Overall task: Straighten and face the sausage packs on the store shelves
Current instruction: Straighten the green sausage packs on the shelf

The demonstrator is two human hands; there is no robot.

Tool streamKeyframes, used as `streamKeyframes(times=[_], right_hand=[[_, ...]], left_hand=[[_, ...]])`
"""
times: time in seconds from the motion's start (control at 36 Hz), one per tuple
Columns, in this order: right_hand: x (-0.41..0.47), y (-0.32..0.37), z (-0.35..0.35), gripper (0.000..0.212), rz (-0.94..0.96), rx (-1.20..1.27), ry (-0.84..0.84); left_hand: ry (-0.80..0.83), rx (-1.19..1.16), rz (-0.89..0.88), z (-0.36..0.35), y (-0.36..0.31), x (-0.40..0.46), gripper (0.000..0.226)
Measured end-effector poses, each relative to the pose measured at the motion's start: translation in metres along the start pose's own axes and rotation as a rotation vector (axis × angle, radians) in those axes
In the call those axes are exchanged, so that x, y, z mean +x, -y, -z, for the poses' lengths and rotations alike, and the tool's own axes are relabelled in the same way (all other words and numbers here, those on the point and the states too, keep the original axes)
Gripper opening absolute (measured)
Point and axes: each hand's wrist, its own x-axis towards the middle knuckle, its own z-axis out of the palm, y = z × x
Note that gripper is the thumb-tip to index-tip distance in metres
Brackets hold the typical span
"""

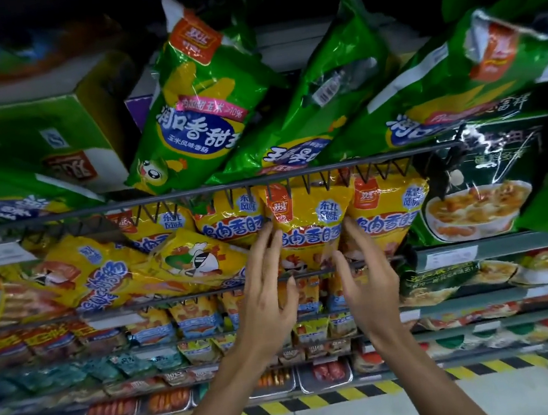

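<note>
Both hands reach up with fingers spread and unclenched: the left hand [264, 286] lies flat against the left edge of an upright yellow plastic sausage pack [306, 227], while the right hand [367, 273] curls loosely at its right edge, gripping nothing. That pack stands on the middle shelf behind a thin dark wire front rail [207, 293], between matching yellow packs. Above, green foil sausage packs [198, 106] lean askew beside a green cardboard box [32, 133].

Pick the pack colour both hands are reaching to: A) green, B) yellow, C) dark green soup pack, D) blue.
B: the left hand and right hand frame an upright yellow pack, fingers spread open on either side, below the green packs.
</note>
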Motion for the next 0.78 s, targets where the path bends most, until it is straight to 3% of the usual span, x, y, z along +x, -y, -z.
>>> streamKeyframes(times=[0.11,0.25,0.44,0.64,0.78], right_hand=[[0.007,0.006,-0.001,0.055,0.226,-0.028,0.026],[0.019,0.007,-0.012,0.071,0.203,-0.091,0.194],[0.019,0.008,-0.015,0.074,0.182,-0.068,0.199],[0.0,0.019,-0.015,0.051,0.29,0.013,0.049],[-0.012,0.034,-0.035,0.053,0.228,0.097,0.343]], left_hand=[[0.052,0.136,-0.12,-0.002,0.004,0.012,0.073],[0.106,0.144,-0.113,-0.008,0.009,0.027,0.076],[0.114,0.05,-0.119,-0.005,0.008,0.029,0.074],[-0.06,0.003,-0.07,0.026,0.028,-0.008,0.052],[-0.253,0.016,0.07,0.06,0.055,-0.045,0.048]])
